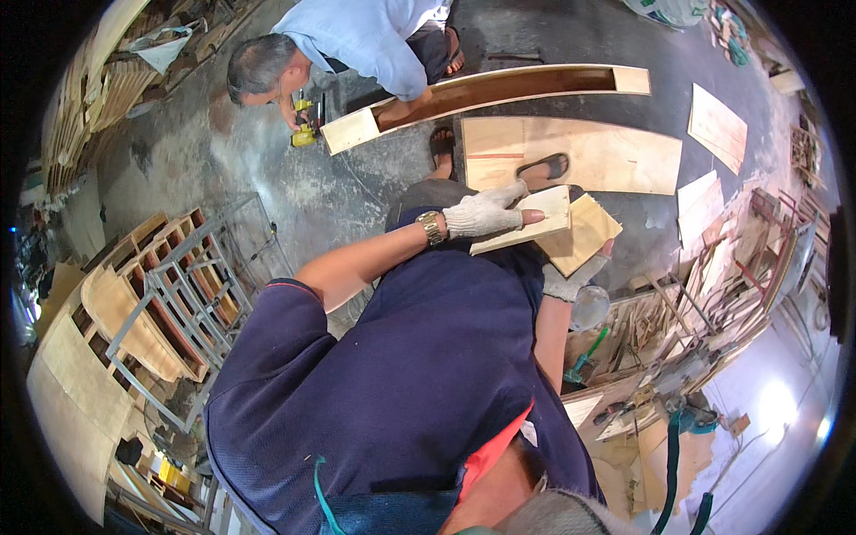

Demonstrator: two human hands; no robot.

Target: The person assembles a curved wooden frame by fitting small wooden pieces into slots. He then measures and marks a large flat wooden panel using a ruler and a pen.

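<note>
My left hand (486, 212), in a pale fingerless work glove with a wristwatch behind it, is closed on a small light plywood board (526, 225), its thumb lying across the top face. My right hand (575, 278), gloved the same way, grips a second plywood piece (581, 234) by its far right edge. The two pieces overlap in front of my body, the left one partly covering the right one. Under and beyond them, a broad, slightly curved plywood panel (615, 160) lies on the floor by my sandalled feet.
A crouching person in a light blue shirt (366, 40) holds a yellow power tool (306, 129) and reaches into a long curved wooden box frame (637, 80). Plywood sheets (718, 127) lie at the right, near heaped wood scraps (704, 303). A grey metal frame (192, 294) stands left.
</note>
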